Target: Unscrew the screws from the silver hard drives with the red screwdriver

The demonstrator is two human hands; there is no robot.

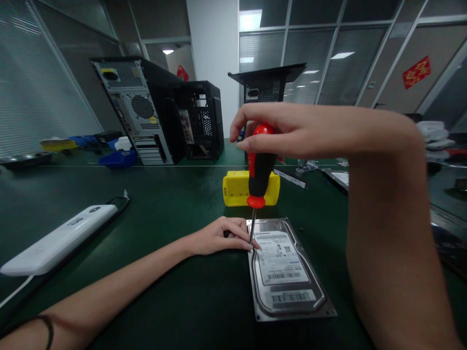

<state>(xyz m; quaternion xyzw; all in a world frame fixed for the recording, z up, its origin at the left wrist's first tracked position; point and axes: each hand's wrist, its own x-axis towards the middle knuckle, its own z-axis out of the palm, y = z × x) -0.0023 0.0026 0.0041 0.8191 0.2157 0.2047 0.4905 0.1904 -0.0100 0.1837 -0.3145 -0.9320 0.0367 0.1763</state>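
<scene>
A silver hard drive [288, 296] with a white label lies flat on the green table. Upright above its left edge stands a red and black screwdriver [260, 177], its tip against the drive's metal cover. My right hand [277, 129] is closed round the top of the handle from above, wrist bent high. Low at the shaft's end, my left hand [228, 236] pinches around the tip with thumb and forefinger, its fingertips also touching the drive's left edge. The fingers hide the exact spot under the tip.
Right behind the drive sits a yellow tray [233, 192]. A white power bank-like block [62, 238] with a cable lies on the left. Computer cases [146, 112] stand at the back, near a blue bin [118, 159]. Another drive [337, 179] lies right, partly behind my forearm.
</scene>
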